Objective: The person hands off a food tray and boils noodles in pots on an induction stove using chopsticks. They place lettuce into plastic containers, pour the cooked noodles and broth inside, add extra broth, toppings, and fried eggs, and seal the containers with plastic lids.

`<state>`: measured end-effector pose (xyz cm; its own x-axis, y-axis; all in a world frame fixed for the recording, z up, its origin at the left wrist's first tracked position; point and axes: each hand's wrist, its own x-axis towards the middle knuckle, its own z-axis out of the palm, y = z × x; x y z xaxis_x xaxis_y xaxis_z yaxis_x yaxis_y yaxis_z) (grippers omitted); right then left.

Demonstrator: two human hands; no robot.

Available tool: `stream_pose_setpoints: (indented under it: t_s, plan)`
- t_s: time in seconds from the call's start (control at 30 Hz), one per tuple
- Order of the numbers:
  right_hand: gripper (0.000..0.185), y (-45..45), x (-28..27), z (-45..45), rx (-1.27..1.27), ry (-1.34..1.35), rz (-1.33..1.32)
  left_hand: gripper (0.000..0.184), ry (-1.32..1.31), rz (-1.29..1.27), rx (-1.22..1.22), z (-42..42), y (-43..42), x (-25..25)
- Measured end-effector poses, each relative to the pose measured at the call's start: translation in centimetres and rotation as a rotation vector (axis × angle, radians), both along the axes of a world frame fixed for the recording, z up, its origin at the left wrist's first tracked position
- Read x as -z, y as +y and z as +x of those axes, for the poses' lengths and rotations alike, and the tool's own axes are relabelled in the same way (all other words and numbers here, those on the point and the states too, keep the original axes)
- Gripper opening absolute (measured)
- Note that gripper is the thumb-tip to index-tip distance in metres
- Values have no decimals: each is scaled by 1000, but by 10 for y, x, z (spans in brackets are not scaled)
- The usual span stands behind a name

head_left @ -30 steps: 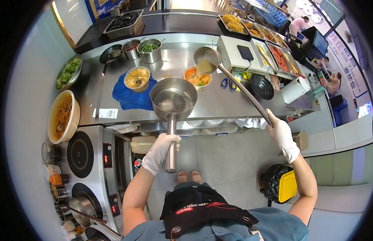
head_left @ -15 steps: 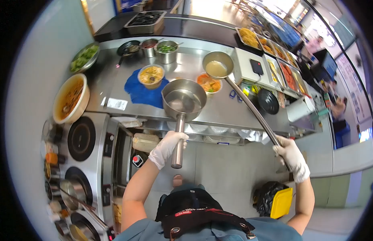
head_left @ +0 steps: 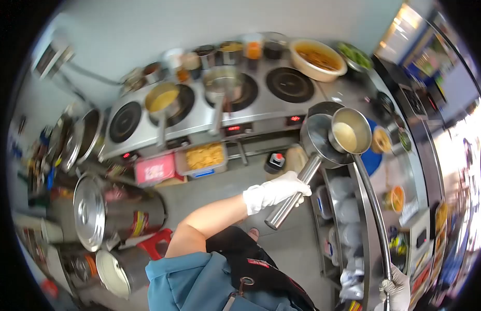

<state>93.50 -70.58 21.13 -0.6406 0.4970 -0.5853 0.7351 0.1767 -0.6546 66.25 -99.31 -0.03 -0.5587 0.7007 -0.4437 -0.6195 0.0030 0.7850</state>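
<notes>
While the left hand (head_left: 279,192) grips the pot (head_left: 316,133) round its handle, the right hand (head_left: 398,289) clasps the ladle (head_left: 349,133) by its shaft. Seen from above, both vessels overlap the worktop's near edge, beside the stove (head_left: 264,106).

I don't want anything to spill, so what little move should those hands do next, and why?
Perhaps the right hand should ease the ladle, held level, farther over the saucepan. Its bowl holds pale liquid and sticks out past the saucepan's rim in this view, while the left hand grips the saucepan's handle.
</notes>
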Motion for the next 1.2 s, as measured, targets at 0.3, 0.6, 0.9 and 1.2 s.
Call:
stream_pose_setpoints:
  t_s: [0.3, 0.6, 0.9, 1.2]
  plan:
    - [56, -177, 3, -190, -814, 113, -443, 25, 131, -96, -696, 60, -274, -67]
    - [31, -510, 115, -312, -972, 18, -1006, 13, 10, -129, -1006, 14, -554, 37]
    - [46, -690, 175, -349, -827, -112, -1005, 12, -99, -72, -1043, -32, -685, 110]
    - [52, -637, 233, -345, -1078, 3, -948, 57, 85, -456, -970, -46, -723, 125]
